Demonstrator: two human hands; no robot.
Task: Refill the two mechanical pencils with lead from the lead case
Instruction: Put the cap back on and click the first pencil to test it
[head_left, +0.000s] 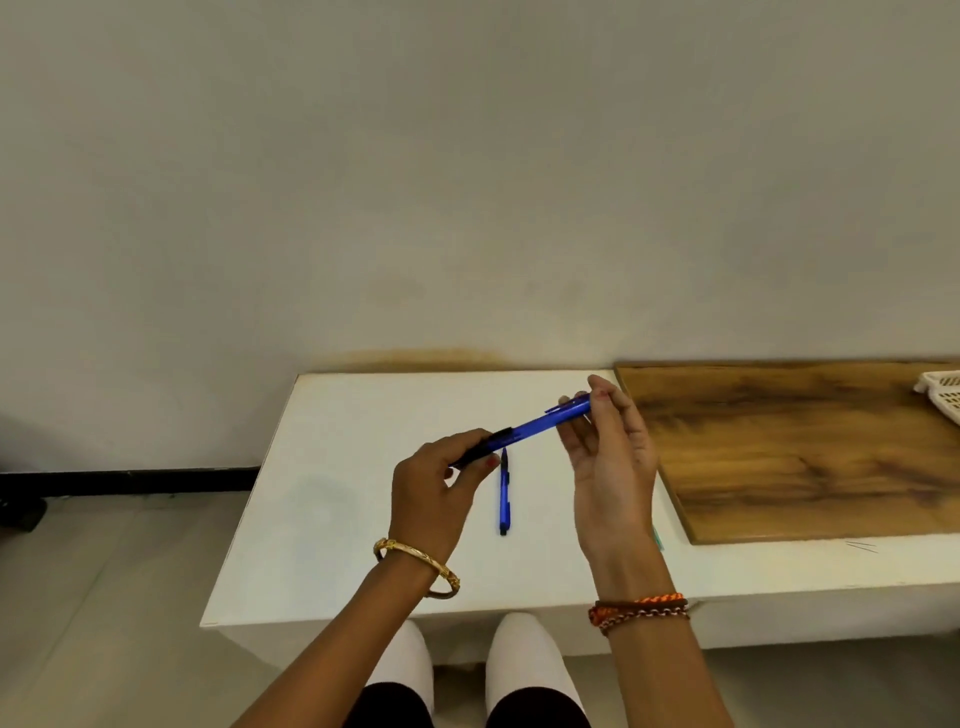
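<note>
A blue mechanical pencil (535, 422) with a black grip is held level above the white table (322, 499). My left hand (436, 488) grips its black tip end. My right hand (608, 467) pinches its rear cap end between thumb and fingertips. A second blue mechanical pencil (504, 493) lies flat on the table between my hands, tip pointing away from me. A teal sliver (658, 538), perhaps the lead case, peeks out behind my right wrist; most of it is hidden. A few thin loose leads (862, 545) lie on the table at the right.
A wooden board (800, 447) covers the table's right part, up against the wall. A white perforated basket (945, 397) sits at the far right edge. The table's front edge is close to my knees (467, 670). Floor drops away on the left.
</note>
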